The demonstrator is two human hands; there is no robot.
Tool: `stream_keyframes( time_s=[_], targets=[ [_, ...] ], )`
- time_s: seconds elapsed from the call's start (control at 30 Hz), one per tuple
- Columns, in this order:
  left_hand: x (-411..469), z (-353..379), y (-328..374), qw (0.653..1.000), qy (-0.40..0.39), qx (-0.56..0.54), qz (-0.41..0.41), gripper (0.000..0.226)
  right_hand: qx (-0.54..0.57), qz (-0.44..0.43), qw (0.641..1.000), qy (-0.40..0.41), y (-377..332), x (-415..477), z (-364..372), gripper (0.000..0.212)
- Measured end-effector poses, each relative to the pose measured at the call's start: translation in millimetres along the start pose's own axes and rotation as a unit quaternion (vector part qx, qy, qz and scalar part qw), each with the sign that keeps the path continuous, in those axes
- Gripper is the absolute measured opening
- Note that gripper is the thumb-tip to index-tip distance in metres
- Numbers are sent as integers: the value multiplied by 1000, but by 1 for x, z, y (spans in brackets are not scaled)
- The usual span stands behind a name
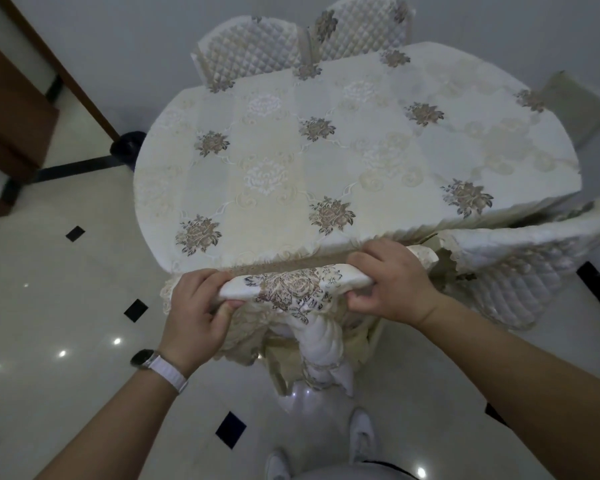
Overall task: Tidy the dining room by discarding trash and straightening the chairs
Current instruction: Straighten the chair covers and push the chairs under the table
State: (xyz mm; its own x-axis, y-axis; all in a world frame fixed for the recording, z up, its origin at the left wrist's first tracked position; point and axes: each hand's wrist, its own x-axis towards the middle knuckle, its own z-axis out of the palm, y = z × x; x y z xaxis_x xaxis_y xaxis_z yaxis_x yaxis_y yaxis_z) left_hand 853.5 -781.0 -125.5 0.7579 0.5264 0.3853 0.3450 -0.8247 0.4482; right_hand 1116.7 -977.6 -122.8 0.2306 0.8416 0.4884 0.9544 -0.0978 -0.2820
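Quilted cream cloth covers the chair (291,289), whose top rail I grip at both ends, left hand (194,306) and right hand (395,282) curled round it. The rail runs straight between my hands, roughly parallel to the counter (326,150) edge just beyond my knuckles. I'd judge a square forward push comes next.
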Motion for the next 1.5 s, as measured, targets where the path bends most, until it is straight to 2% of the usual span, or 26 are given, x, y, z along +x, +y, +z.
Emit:
stream_keyframes(
  time_s=[0.3,0.6,1.0,1.27,1.5],
  targets=[
    [-1,35,49,999,5,-10,-36,34,16,-30,996,-88,59,0,-15,39],
    [1,50,61,999,6,-1,-34,32,39,-16,994,-99,76,-6,-17,39],
    [9,52,13,999,-27,-2,-32,32,34,21,994,-107,55,-10,11,37],
    [24,45,-20,999,-49,3,0,33,21,39,992,-117,43,5,26,38],
    [29,32,-54,997,-81,16,5,35,19,36,995,-86,23,14,47,34]
  ],
)
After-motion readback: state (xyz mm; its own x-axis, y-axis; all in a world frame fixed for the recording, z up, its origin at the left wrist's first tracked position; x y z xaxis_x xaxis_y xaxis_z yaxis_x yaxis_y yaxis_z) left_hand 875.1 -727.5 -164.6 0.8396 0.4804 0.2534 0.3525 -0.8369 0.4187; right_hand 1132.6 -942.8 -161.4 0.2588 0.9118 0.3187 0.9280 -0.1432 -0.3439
